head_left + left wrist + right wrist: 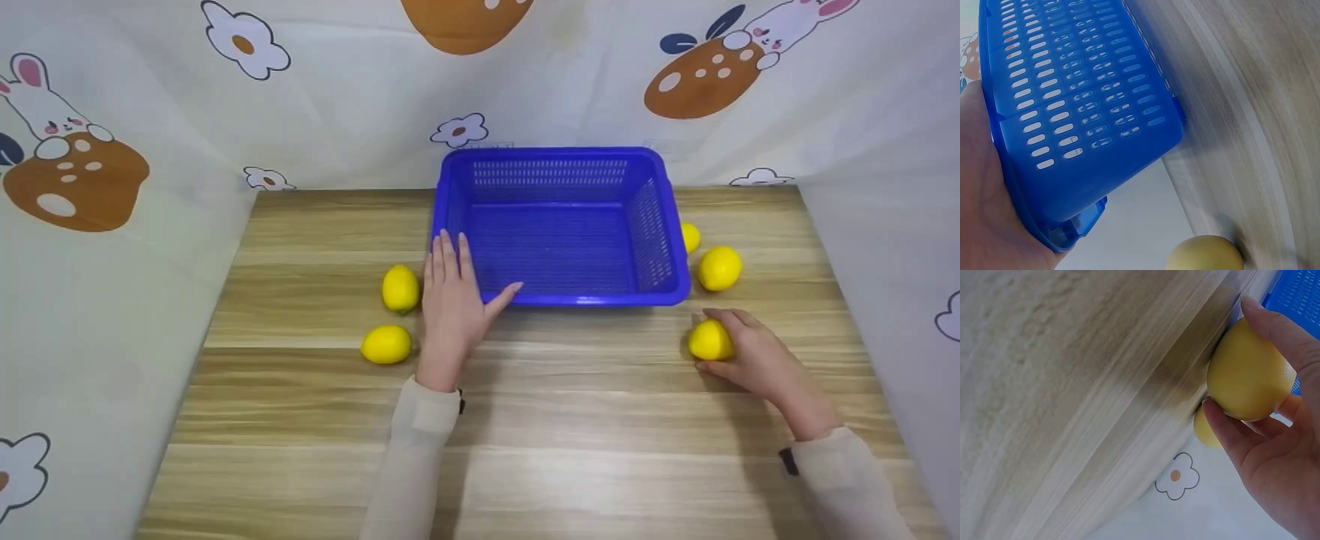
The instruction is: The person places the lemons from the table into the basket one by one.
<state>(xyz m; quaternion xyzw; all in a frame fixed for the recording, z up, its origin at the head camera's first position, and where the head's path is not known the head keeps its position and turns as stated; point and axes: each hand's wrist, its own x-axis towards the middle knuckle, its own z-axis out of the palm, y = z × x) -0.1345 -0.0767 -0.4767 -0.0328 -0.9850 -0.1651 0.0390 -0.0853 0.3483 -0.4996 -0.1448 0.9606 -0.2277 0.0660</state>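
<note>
A blue plastic basket (592, 300) with slotted walls stands at the back of the table, its inside bare in the head view. My left hand (454, 307) rests on its front left corner, fingers straight along the left rim and thumb spread over the front rim. To the right of the basket's front, my right hand (769, 367) grips a yellow lemon (709, 341) between thumb and fingers. The right wrist view shows that lemon (1249, 374) low beside the tabletop, with another lemon (1206, 430) partly hidden behind the fingers.
Two lemons lie left of the basket, an upper lemon (400, 288) and a lower lemon (386, 345). On the right side lies a lemon (720, 268), and another lemon (691, 237) is half hidden by the basket wall. Patterned cloth (337, 112) surrounds the wooden table (570, 450).
</note>
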